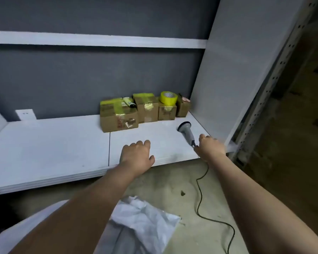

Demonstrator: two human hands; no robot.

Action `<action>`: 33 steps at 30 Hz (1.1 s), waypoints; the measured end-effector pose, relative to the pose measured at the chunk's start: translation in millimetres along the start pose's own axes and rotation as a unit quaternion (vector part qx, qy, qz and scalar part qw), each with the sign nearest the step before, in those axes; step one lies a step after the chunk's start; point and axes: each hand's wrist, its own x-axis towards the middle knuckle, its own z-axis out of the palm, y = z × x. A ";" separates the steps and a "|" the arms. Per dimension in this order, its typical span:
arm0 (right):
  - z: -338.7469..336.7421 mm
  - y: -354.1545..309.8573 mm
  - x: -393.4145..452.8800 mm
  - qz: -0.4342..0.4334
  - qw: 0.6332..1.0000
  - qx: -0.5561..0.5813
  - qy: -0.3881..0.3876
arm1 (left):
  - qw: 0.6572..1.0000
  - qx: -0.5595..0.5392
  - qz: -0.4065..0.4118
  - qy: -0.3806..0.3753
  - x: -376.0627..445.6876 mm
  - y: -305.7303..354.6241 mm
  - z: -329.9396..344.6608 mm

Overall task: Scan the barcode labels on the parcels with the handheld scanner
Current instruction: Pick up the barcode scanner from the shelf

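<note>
White shelf board (50, 143), low, against a dark grey back wall; concrete floor below, near side.

Item 1: parcels (143, 111). Four taped cardboard boxes in a row at the far right of the shelf, against the wall. A yellow tape roll (169, 97) sits on the third box from the left. A pale patch, possibly a label, shows on the near face of the leftmost box; other labels cannot be made out.

Item 2: handheld scanner (186, 132). Lies on the shelf near its right end, just near of the parcels. Long axis runs from far-left to near-right; head at the far-left end, towards the parcels; handle end towards the near-right. Black cable (200, 197) trails from the handle down over the floor.

Item 3: right hand (210, 145). At the handle end of the scanner, fingers curled; whether it has closed on the handle or only touches it cannot be told.

Item 4: left hand (136, 154). Palm down over the shelf edge, fingers loosely bent, holding nothing.

Step in hand, by judgement: taking up the scanner. Advice: grip the handle fully, keep the cable slack and clear of the shelf edge, lift with the head kept facing the boxes, use the free hand to turn each parcel label-forward.
</note>
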 end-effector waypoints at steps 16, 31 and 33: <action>131.5 -6.1 161.5 0.069 0.988 0.134 0.016 | 0.997 -0.072 0.009 0.030 124.3 -2.1 104.0; 160.7 -6.3 182.6 0.166 0.938 0.297 0.061 | 0.990 -0.131 -0.046 -0.033 103.1 -32.5 140.6; 149.3 -3.3 172.2 0.161 0.919 0.354 0.058 | 0.988 -0.141 -0.052 -0.038 93.2 -34.3 132.4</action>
